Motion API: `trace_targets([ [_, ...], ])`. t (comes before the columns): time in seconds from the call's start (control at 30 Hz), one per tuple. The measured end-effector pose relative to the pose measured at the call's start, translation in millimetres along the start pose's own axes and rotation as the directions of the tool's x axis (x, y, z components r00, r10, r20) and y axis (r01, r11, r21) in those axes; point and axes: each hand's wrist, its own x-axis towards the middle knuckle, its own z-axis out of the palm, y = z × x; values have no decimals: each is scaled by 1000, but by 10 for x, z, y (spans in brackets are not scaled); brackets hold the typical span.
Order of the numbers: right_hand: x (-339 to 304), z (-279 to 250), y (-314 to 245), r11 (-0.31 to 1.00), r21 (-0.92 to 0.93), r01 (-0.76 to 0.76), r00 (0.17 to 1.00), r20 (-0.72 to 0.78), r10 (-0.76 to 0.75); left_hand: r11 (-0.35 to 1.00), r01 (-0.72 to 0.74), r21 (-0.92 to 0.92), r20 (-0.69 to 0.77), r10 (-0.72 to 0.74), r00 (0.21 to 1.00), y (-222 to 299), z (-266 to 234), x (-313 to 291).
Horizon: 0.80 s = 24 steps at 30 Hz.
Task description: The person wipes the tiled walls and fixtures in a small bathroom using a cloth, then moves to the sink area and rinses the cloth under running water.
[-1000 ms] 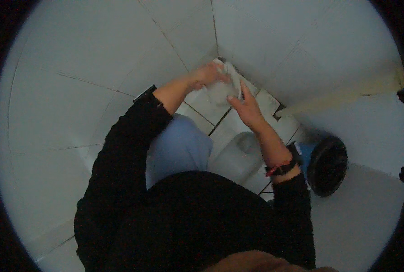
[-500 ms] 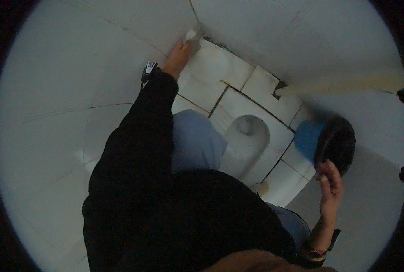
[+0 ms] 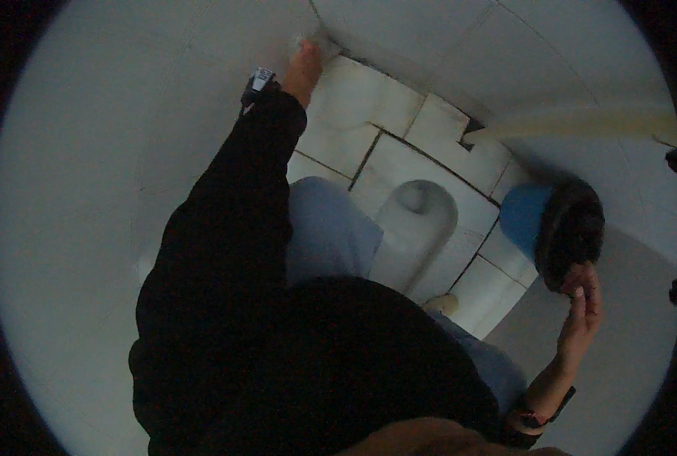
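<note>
My left hand [image 3: 304, 74] reaches to the tiled wall by the far corner. Its fingers close round a small pale wad [image 3: 298, 44], perhaps a cloth or tissue, pressed to the wall low down; the dimness blurs its kind. On the right, my right hand [image 3: 581, 311] hangs at the near rim of a blue bin [image 3: 522, 216] with a black liner [image 3: 574, 228]. Its fingers are loosely bent, the thumb apart from them, and I see nothing held. Whether the fingertips touch the liner, I cannot tell.
A white squat toilet [image 3: 420, 228] is set in the tiled floor [image 3: 346, 95] before my knees. A yellowish pipe [image 3: 574, 125] runs from a dark floor hole [image 3: 470, 135] along the right wall. A small device with a light label [image 3: 261, 80] sits beside my left wrist.
My left hand has moved farther up along the wall near the corner, with the pale wad. My right hand has shifted right along the bin's near rim. The view has tilted a little.
</note>
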Motion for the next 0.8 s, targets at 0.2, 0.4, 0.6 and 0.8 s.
trace_targets([
  [0.2,376,191,-62,993,105,51,987,148,-66,274,-293,916,254,168,952,553,191,-1519],
  [0.4,739,385,-41,967,197,163,944,255,-211,915,-237,-326,-20,244,970,388,451,-2017],
  [0.6,768,434,69,950,289,115,964,200,-177,904,224,-364,-341,-354,871,-1074,405,-783],
  [0.8,690,435,132,942,294,161,937,253,-239,898,2,-439,-314,-155,937,-170,342,-2200],
])
